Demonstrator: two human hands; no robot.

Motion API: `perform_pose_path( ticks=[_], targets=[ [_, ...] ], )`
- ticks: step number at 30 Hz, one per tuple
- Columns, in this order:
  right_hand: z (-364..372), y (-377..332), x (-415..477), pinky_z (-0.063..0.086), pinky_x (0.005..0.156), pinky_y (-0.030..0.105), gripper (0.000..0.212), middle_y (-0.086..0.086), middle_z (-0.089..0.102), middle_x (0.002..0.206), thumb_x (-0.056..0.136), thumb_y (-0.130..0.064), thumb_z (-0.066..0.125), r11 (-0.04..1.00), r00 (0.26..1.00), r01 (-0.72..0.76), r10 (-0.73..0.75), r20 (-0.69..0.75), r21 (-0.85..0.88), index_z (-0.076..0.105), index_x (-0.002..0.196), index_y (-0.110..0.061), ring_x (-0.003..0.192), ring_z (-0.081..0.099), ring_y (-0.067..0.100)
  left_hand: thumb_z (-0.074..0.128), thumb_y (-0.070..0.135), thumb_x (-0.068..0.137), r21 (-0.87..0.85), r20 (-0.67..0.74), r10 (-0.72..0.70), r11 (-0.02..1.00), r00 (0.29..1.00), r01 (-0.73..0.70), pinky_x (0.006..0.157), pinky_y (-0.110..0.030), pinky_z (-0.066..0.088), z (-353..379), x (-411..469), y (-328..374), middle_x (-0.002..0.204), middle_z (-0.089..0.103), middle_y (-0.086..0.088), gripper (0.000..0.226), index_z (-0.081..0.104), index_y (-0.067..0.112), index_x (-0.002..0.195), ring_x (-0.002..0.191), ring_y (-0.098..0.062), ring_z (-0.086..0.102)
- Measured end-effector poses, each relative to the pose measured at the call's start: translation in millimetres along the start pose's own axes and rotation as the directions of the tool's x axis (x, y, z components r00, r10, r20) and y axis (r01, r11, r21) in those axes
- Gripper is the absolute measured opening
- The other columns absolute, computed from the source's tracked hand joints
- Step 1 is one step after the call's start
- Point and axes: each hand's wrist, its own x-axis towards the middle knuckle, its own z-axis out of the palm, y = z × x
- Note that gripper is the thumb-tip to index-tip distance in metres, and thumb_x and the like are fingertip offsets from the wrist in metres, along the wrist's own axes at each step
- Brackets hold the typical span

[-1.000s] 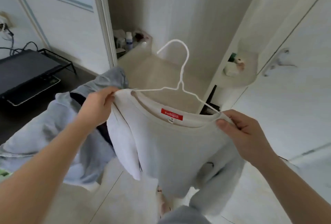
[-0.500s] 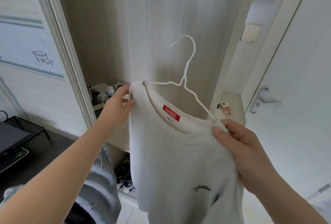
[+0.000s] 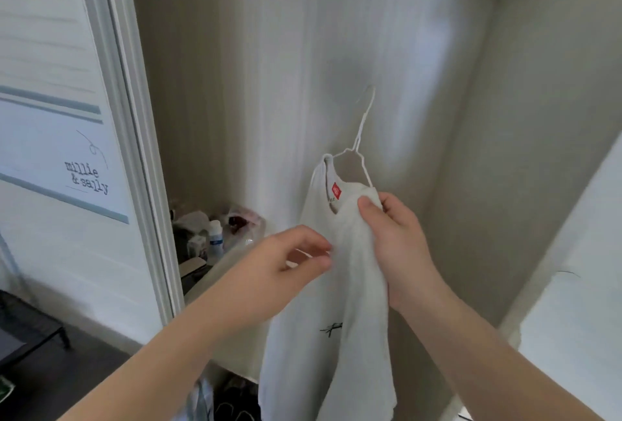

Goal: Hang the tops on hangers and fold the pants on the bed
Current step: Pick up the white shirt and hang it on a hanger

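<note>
The right hand (image 3: 400,245) is clenching its grip on the near shoulder of the pale top (image 3: 356,289). The thumb is lying over the bunched cloth just beside the neckline, and this one hold appears to be bearing the garment. The left hand (image 3: 286,262) is reaching in with fingers curled toward the top's left edge. Its tips are meeting the cloth, but whether that grip is pinching the fabric or only touching it cannot be told. The top is hanging in the air on a white wire hanger (image 3: 364,117), carried by no surface, in front of a pale wall panel (image 3: 269,84). Its far shoulder is sitting over the hanger's other arm, and a red label (image 3: 336,190) is showing inside the collar. The hook is pointing upward and blurring into the panel, so whether it is catching on anything cannot be told. Judgement: the top is handling as light, soft and limp, sagging wherever unsupported, and is liable to slide off the thin, smooth wire if tilted. The sound places to take hold are the wire's neck below the hook, or the shoulder seam together with the wire beneath it, not the loose body. At lower left, a cluttered shelf (image 3: 208,281) is carrying a white bottle (image 3: 215,239), and a poster (image 3: 67,168) is hanging beyond it.
</note>
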Motion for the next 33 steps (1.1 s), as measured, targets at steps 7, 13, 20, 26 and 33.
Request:
perform_pose_path(
  ticks=[7,13,20,26,33],
  targets=[
    [86.3,-50.8,68.4,0.048,0.073,0.037,0.025,0.014,0.060,0.088,0.100,-0.024,0.055,0.990,0.986,0.123,-0.129,-0.102,-0.065,0.060,0.099,0.001,0.078,0.058,0.024,0.073,0.055,0.080,0.182,0.065,0.104,0.977,0.992,-0.114,0.079,-0.011,0.044,-60.1,34.5,16.5,0.105,0.060,0.023,0.032,0.055,0.040,0.101,0.097,0.007,0.059],
    [137.6,-117.3,118.2,0.054,0.085,0.051,0.031,0.028,0.064,0.103,0.101,-0.020,0.051,0.946,0.941,0.296,-0.313,-0.130,-0.135,0.058,0.110,0.008,0.087,0.063,0.036,0.069,0.057,0.083,0.308,0.006,0.158,0.939,0.987,-0.152,0.086,-0.027,0.050,-113.1,85.0,23.1,0.114,0.052,0.020,0.040,0.050,0.038,0.113,0.103,0.000,0.054],
    [172.0,-187.0,186.4,0.055,0.082,0.044,0.033,0.019,0.061,0.097,0.101,-0.022,0.049,0.871,0.871,0.454,-0.478,-0.114,-0.187,0.057,0.112,0.008,0.084,0.059,0.026,0.053,0.033,0.096,0.464,-0.134,0.354,0.848,0.925,-0.257,0.071,-0.037,0.046,-157.3,156.9,39.9,0.093,0.052,0.007,0.014,0.048,0.020,0.097,0.089,-0.021,0.054],
    [172.5,-241.8,247.7,0.046,0.067,0.034,0.020,0.011,0.052,0.083,0.102,-0.023,0.049,0.815,0.803,0.564,-0.579,-0.143,-0.131,0.050,0.090,-0.006,0.074,0.054,0.024,0.050,0.032,0.099,0.617,-0.194,0.402,0.759,0.895,-0.208,0.069,-0.038,0.042,-193.5,226.0,74.2,0.089,0.052,0.001,0.019,0.036,0.024,0.090,0.088,-0.030,0.056],
    [157.4,-299.9,311.0,0.037,0.057,0.028,0.016,0.002,0.049,0.077,0.102,-0.023,0.050,0.806,0.792,0.573,-0.591,-0.152,-0.149,0.052,0.093,-0.009,0.066,0.049,0.019,0.044,0.030,0.102,0.737,-0.240,0.446,0.662,0.862,-0.137,0.062,-0.035,0.032,-205.9,292.6,115.2,0.078,0.039,0.004,0.025,0.025,0.023,0.088,0.075,-0.027,0.045]
  ],
)
